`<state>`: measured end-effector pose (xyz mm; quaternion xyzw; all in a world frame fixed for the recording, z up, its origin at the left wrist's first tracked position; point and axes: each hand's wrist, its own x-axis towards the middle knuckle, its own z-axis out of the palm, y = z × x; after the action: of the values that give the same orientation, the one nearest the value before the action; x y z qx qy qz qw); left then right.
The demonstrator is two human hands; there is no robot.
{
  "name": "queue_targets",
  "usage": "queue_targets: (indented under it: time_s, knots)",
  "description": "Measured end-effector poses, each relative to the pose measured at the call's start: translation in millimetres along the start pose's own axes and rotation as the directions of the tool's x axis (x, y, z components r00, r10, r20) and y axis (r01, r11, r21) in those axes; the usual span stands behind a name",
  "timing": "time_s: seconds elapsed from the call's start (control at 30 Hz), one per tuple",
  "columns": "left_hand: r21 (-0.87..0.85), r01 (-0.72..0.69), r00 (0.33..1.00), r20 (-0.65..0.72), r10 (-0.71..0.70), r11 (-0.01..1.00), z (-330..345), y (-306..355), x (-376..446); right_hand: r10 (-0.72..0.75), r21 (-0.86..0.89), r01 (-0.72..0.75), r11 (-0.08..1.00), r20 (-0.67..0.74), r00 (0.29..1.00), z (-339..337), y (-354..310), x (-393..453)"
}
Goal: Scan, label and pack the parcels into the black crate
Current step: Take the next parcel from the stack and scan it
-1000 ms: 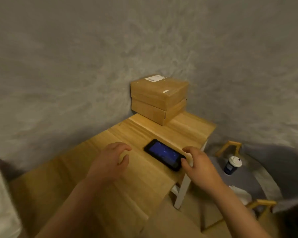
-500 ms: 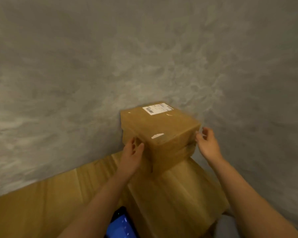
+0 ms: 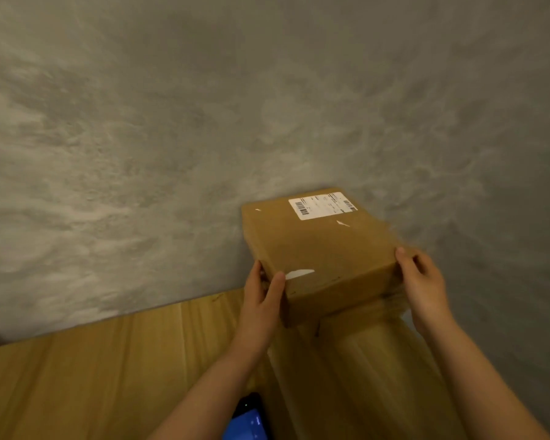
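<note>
The parcel (image 3: 318, 249) is matt brown cardboard, its top scuffed with pale torn patches, and carries a smooth white paper label (image 3: 323, 205) (printed with barcodes). Under the parcel, the table (image 3: 108, 369) is light wood with a visible grain and satin finish. Behind the parcel, the wall (image 3: 204, 122) looks like rough, mottled grey plaster.

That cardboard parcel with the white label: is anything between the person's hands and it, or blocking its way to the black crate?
Nothing sits between them: the left hand and right hand already grip the top parcel at its near corners. The black crate is not in view, so the path to it cannot be judged. Only the phone lies nearer, low on the wooden table.
</note>
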<state>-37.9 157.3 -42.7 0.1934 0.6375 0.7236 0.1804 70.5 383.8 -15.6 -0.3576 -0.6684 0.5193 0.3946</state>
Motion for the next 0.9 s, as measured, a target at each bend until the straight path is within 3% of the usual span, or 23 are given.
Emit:
queue_targets:
  time_s: [0.23,0.43,0.63,0.9]
  knots:
    - [-0.008,-0.067,0.984,-0.166,0.065,0.998,-112.3,15.3,-69.6,-0.026,-0.010,0.028,1.000,0.128,0.991,57.2,-30.4,-99.5]
    - [0.079,-0.021,0.921,-0.385,0.050,0.997,-216.3,2.8,-135.0,-0.008,-0.063,0.039,0.997,0.433,0.901,115.6,-40.4,-198.1]
    - [0.118,0.053,0.908,-0.420,0.002,0.992,-281.1,-15.5,-182.7,0.030,-0.176,0.092,0.980,0.586,0.810,157.5,-19.3,-255.4]
    - [0.140,0.182,0.898,-0.426,-0.106,0.973,-308.0,-30.0,-222.9,0.099,-0.289,0.119,0.950,0.639,0.763,177.8,-6.0,-275.7]
